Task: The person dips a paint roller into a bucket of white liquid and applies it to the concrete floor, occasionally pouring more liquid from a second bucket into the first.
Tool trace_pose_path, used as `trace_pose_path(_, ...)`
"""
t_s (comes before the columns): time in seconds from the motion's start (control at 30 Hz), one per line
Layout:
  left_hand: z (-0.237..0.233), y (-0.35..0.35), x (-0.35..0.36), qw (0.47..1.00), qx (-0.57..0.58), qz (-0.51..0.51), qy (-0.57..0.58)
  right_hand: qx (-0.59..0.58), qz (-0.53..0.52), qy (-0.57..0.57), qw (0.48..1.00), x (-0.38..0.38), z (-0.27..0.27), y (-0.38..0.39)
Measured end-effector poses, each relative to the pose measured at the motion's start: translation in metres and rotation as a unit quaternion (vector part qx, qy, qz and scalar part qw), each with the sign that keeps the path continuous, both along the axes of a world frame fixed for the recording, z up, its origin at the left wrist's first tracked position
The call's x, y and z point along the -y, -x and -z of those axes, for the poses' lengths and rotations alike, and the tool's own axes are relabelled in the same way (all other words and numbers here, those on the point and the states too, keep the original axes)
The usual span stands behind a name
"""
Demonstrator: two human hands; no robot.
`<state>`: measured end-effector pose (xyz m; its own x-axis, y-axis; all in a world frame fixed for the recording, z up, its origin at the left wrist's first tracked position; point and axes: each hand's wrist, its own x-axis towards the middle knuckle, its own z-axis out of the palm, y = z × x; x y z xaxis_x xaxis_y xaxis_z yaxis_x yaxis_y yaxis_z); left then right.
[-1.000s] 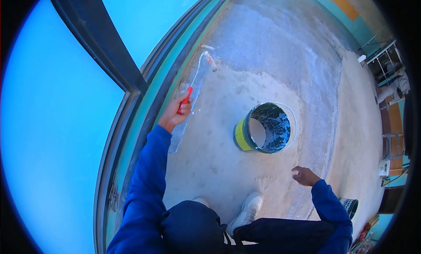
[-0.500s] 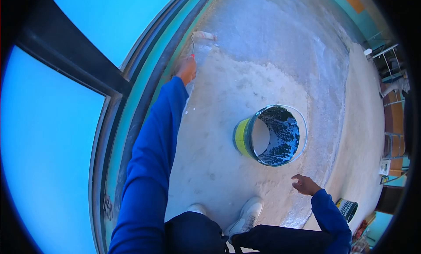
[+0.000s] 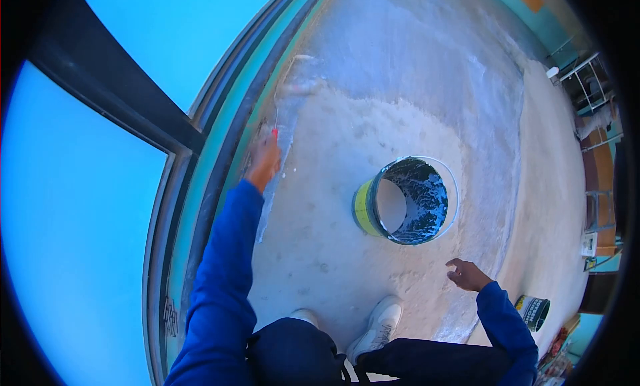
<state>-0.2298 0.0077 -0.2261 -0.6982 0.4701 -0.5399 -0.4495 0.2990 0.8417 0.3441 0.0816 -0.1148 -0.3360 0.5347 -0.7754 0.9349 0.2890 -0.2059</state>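
Observation:
My left hand grips the red handle of a paint roller. The roller head lies blurred on the floor along the base of the teal wall, ahead of the hand. A wet grey strip runs on the floor beside my arm. My right hand hovers free above the floor, fingers spread, holding nothing. An open paint bucket with a yellow label and dark, paint-streaked inside stands between the two hands. My white shoes are planted just below it.
A teal wall base and dark window frame bound the left side. A small dark can sits at the lower right. Metal scaffolding and another person's light clothing are at the far right edge.
My left arm stretched forward with the roller, then drew back toward me along the wall base. My right hand stayed hovering to the right of the bucket.

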Motion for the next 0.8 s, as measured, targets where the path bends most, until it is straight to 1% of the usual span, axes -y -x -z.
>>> trace_pose_path(0.03,-0.009,-0.012,0.022,1.0,-0.018,0.006,0.018,-0.002,-0.002,-0.002,1.0,0.0,-0.003,0.003)
trace_pose_path(0.1,-0.019,-0.027,0.056,0.999,-0.038,0.03,0.001,-0.006,-0.014,-0.009,1.0,0.001,-0.005,0.007)
trace_pose_path(0.2,-0.057,-0.044,0.073,0.994,-0.098,0.038,-0.043,0.0,-0.036,-0.013,0.999,0.001,0.002,0.002)
trace_pose_path(0.3,-0.084,-0.04,0.06,0.972,-0.208,0.087,-0.06,0.008,-0.043,-0.019,0.999,-0.005,0.003,0.005)
trace_pose_path(0.33,-0.075,-0.031,0.049,0.933,-0.342,0.101,-0.052,0.005,-0.047,-0.026,0.999,-0.006,0.003,0.006)
trace_pose_path(0.37,-0.056,-0.019,0.031,0.875,-0.47,0.112,-0.043,0.003,-0.05,-0.032,0.998,-0.008,0.003,0.008)
trace_pose_path(0.4,-0.046,-0.009,0.015,0.799,-0.587,0.123,-0.031,0.003,-0.043,-0.028,0.999,-0.009,0.003,0.01)
trace_pose_path(0.47,-0.059,-0.003,-0.017,0.8,-0.568,0.179,0.073,0.008,-0.029,-0.019,0.999,-0.01,0.003,0.013)
trace_pose_path(0.57,-0.051,0.011,-0.071,0.756,-0.607,0.21,0.122,0.01,-0.03,-0.011,0.999,-0.007,0.008,0.011)
trace_pose_path(0.67,-0.015,0.032,-0.127,0.713,-0.652,0.203,0.162,0.004,-0.035,-0.01,0.999,-0.001,0.012,0.002)
trace_pose_path(0.77,0.009,0.059,-0.16,0.707,-0.634,0.222,0.22,0.024,-0.002,0.019,1.0,0.008,0.009,-0.002)
trace_pose_path(0.8,0.011,0.059,-0.161,0.717,-0.614,0.241,0.226,0.03,0.009,0.03,0.999,0.011,0.01,-0.005)
